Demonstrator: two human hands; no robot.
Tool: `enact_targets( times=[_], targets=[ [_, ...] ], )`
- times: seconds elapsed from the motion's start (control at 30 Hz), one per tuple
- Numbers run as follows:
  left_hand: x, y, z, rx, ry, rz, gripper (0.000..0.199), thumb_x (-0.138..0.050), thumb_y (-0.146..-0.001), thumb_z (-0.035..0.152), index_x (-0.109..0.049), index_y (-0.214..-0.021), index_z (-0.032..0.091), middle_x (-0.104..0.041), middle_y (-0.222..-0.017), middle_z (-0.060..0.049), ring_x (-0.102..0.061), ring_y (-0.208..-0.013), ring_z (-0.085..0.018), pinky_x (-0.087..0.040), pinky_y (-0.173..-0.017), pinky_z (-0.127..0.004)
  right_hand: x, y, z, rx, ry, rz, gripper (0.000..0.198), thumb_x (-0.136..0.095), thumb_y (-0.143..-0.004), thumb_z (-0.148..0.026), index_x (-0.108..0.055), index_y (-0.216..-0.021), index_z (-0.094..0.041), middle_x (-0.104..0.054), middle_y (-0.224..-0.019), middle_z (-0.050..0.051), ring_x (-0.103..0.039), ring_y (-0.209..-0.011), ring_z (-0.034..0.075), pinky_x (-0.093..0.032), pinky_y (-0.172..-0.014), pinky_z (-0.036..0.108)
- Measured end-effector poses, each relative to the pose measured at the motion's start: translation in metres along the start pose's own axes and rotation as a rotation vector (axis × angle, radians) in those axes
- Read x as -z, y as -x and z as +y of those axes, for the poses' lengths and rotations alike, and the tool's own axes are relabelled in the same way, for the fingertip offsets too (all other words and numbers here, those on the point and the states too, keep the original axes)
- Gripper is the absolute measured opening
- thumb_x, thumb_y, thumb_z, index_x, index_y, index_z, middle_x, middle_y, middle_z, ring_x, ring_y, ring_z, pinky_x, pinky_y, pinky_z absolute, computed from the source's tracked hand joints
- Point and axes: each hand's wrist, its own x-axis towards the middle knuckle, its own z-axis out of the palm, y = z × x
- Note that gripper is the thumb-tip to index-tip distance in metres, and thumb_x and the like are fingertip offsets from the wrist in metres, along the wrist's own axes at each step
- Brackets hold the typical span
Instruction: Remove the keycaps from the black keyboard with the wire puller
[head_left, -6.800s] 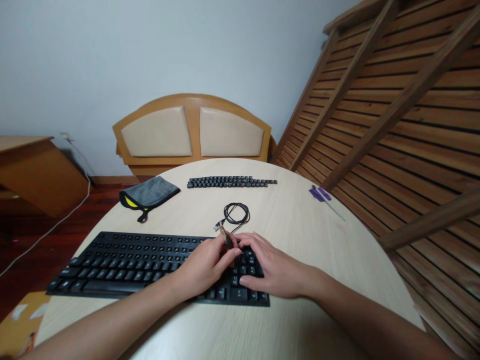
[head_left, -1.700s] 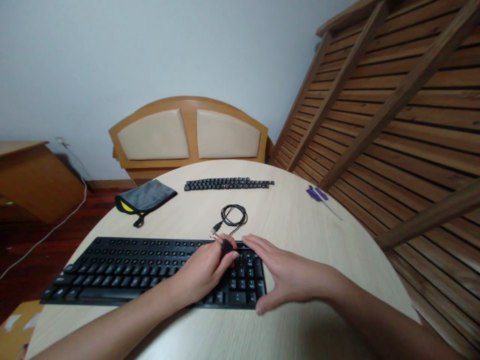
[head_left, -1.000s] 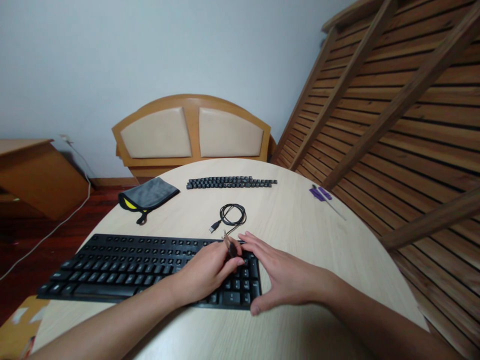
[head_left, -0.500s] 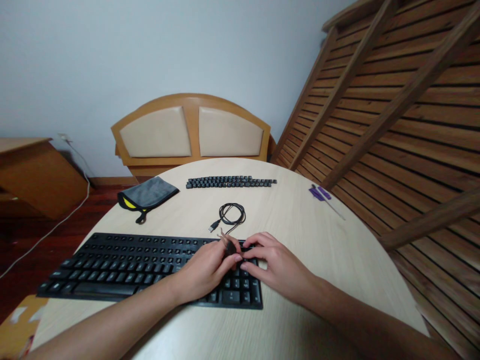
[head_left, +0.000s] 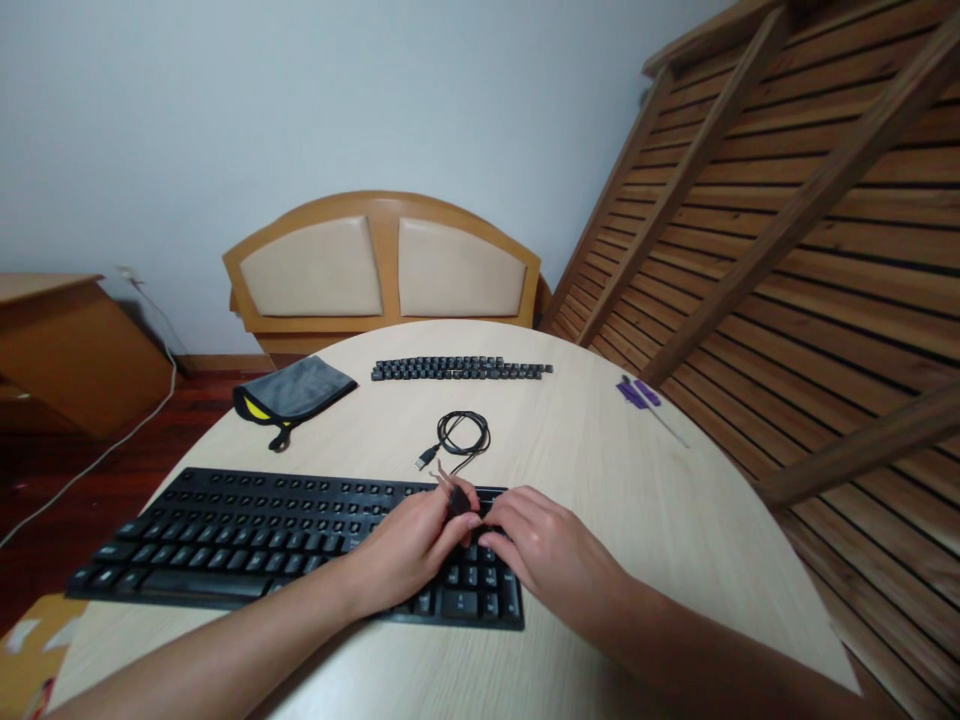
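A black keyboard [head_left: 217, 545] lies across the near part of the table, with bare switch stems in its upper rows and keycaps on its lower rows. Over its number pad, my left hand [head_left: 416, 535] is closed around what looks like a keycap puller [head_left: 455, 497], its thin metal prongs sticking up and away. My right hand [head_left: 551, 535] meets it from the right, thumb and fingers pinched near the puller's lower end. Whatever sits between those right fingertips is hidden. Behind my hands lies the keyboard's coiled USB cable [head_left: 463, 452].
Loose black keycaps [head_left: 457, 368] stand in rows towards the back of the table [head_left: 600, 480]. A grey cloth [head_left: 300, 390] with black and yellow edging lies at left. Purple pieces and a thin rod [head_left: 637, 393] lie at right. Slatted wood [head_left: 750, 250] leans beyond the right edge.
My right hand's fingers have drawn together and shifted slightly left against my left fingertips. The left hand keeps its hold on the keycap puller. The view has tilted a little.
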Motion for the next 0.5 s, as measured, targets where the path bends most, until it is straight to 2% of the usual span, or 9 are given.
enact_targets(
  times=[0.37,0.5],
  targets=[
    [-0.0008,-0.0002,-0.0023,0.019,0.051,-0.003,0.014,-0.038,-0.099,0.03,-0.047,-0.1,0.02,-0.057,-0.076,0.001,-0.057,-0.071,-0.016,-0.045,-0.071,-0.03,-0.0016,0.0002,0.0004,0.016,0.02,0.024,0.013,-0.054,-0.094,-0.019,-0.065,-0.088,-0.015,-0.067,-0.085,0.008,-0.062,-0.084,0.023,-0.053,-0.075,0.037],
    [0.0005,-0.0013,-0.0017,0.042,0.162,0.049,0.016,-0.034,-0.1,0.032,-0.044,-0.098,0.02,-0.057,-0.073,0.002,-0.055,-0.066,-0.015,-0.045,-0.067,-0.028,0.0008,-0.001,0.0009,0.003,-0.016,0.014,0.01,-0.057,-0.092,-0.019,-0.065,-0.088,-0.015,-0.067,-0.085,0.007,-0.062,-0.083,0.022,-0.052,-0.074,0.036]
  ],
)
